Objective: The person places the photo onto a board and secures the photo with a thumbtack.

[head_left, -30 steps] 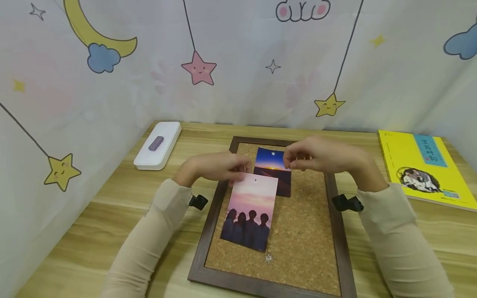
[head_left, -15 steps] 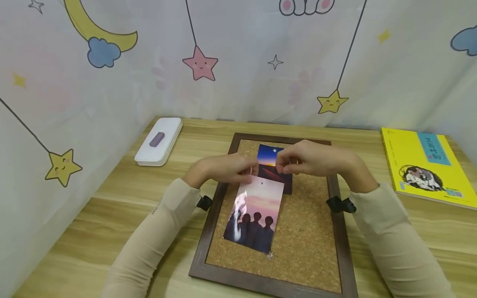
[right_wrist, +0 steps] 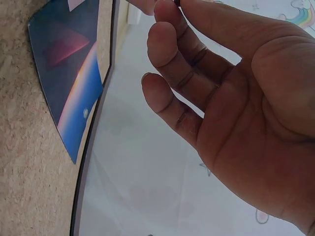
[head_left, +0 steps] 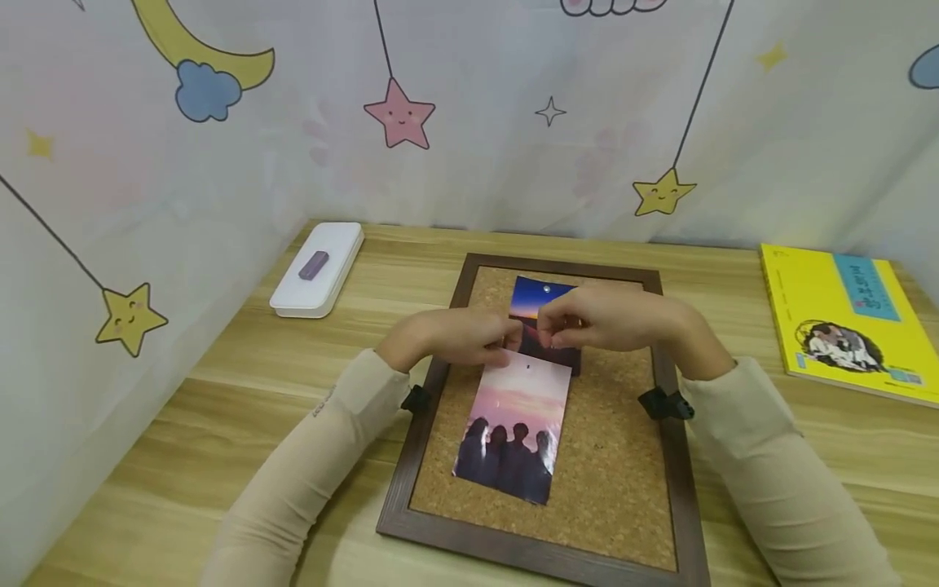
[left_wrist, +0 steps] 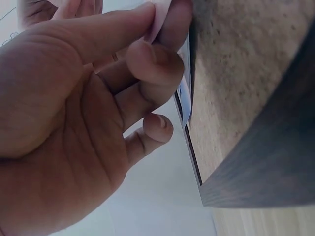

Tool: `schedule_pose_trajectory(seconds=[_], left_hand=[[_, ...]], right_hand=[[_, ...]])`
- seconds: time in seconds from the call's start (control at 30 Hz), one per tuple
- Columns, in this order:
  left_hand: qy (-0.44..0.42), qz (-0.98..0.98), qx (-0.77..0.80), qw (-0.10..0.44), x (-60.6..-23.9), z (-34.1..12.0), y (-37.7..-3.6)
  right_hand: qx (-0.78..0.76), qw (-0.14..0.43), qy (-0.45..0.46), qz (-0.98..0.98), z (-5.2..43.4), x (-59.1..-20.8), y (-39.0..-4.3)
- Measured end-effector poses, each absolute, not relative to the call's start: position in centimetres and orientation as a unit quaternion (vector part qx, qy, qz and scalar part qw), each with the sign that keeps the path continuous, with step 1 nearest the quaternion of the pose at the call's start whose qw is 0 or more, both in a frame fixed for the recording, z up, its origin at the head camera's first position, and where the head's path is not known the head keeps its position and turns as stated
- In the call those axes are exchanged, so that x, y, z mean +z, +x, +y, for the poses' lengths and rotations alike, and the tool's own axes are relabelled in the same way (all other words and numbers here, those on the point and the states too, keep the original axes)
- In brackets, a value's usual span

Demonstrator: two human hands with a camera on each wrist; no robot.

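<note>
Left hand: your left hand [head_left: 458, 336] is pinching the top edge of the pink photo [head_left: 517, 424]; in the left wrist view your thumb and forefinger [left_wrist: 162, 54] are closing on the thin paper edge, the other fingers curling loosely beneath.
Right hand: your right hand [head_left: 597, 318] is hovering just above the top of the same photo, fingertips drawn narrow together over a small dark thing; you cannot tell from these views what that grip is holding.
Pink photo: it is lying on the cork board [head_left: 609, 465], left of the board's middle, its long axis running from you toward the curtain and leaning a little to the right at the far end; the row of silhouettes is sitting at the near end, the pink sky pointing away from you.
Blue photo: the blue photo [right_wrist: 69, 78] is lying flat on the cork just behind, its near end tucked under the pink one.
Board: its dark frame [head_left: 414, 489] is resting on the wooden table [head_left: 220, 391].
Around: a white case [head_left: 317, 269] is lying at the far left, a yellow book [head_left: 844, 322] at the far right.
</note>
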State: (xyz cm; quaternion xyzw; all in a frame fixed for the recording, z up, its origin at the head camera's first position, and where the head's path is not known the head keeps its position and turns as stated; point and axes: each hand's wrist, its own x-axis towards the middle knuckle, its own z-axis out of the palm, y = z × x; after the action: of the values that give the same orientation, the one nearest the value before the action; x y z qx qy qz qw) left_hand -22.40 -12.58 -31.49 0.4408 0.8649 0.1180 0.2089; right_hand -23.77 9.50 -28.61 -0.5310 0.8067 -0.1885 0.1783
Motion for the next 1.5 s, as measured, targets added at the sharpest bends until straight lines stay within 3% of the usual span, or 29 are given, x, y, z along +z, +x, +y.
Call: schedule_pose_trajectory(seconds=[0.3,0.77,1.03,1.5], left_hand=[[0.411,0.871,0.110,0.245,-31.9,-12.2,-22.4],[0.419,0.871,0.087,0.240,-32.1,-11.9,-21.9],[0.396,0.855,0.129,0.309,-32.0,-12.0,-21.7],[0.383,0.854,0.120,0.332,-32.2,-11.7,-21.5]], right_hand=[[-0.183,0.202,-0.514,0.813,9.0,-29.4,-23.7],[-0.196,0.243,-0.507,0.804,8.1,-29.8,-23.6],[-0.187,0.253,-0.510,0.801,7.6,-30.8,-23.4],[-0.176,0.289,-0.519,0.785,6.7,-32.0,-23.1]])
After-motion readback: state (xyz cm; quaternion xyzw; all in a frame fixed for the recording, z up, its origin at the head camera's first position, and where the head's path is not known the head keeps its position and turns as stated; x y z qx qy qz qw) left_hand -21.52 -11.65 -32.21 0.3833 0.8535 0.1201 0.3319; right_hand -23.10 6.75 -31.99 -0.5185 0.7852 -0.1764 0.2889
